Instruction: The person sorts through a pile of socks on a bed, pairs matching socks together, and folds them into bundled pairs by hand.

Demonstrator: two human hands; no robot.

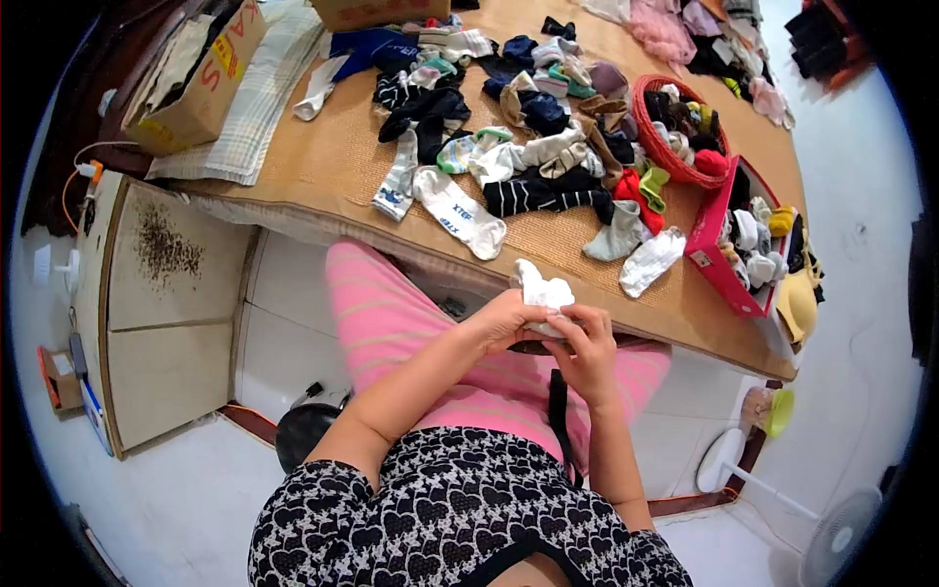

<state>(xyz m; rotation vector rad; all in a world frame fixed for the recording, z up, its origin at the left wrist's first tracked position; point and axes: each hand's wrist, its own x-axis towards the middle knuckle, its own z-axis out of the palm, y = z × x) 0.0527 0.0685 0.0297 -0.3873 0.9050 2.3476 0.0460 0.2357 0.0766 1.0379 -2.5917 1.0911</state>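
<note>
Both my hands meet above my lap, just off the near edge of the bed. Between them is a bunched white sock, its folds rising above the fingers. My left hand grips it from the left, thumb on top. The fingers of my right hand pinch it from the right. On the mat beyond lie a white sock with blue lettering, a black striped sock, a grey sock and a white sock, in front of a heap of mixed socks.
Right of the heap stand a red woven basket and a pink-red box, both filled with socks. A cardboard box is at the far left, above a cabinet. A fan stands on the floor at lower right.
</note>
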